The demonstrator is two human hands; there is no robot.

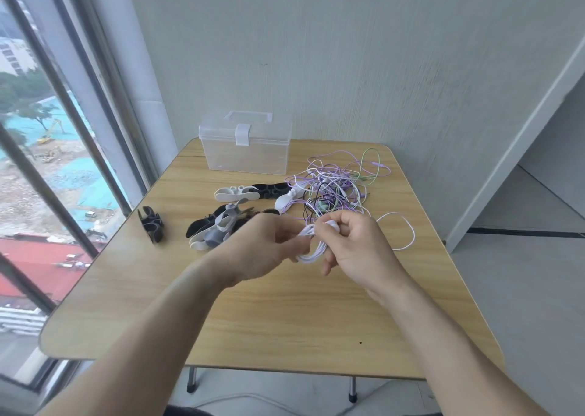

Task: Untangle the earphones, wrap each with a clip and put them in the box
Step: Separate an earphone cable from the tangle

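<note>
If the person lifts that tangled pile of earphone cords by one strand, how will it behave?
The tangled cords would probably hang floppy, being thin, loosely looped wires. Several crossing strands would likely rise together. It looks light, so it may drag across the table rather than stay put.

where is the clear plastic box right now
In the head view, the clear plastic lidded box stands at the far edge of the wooden table, left of the tangled earphone cables and behind the clips.
</note>
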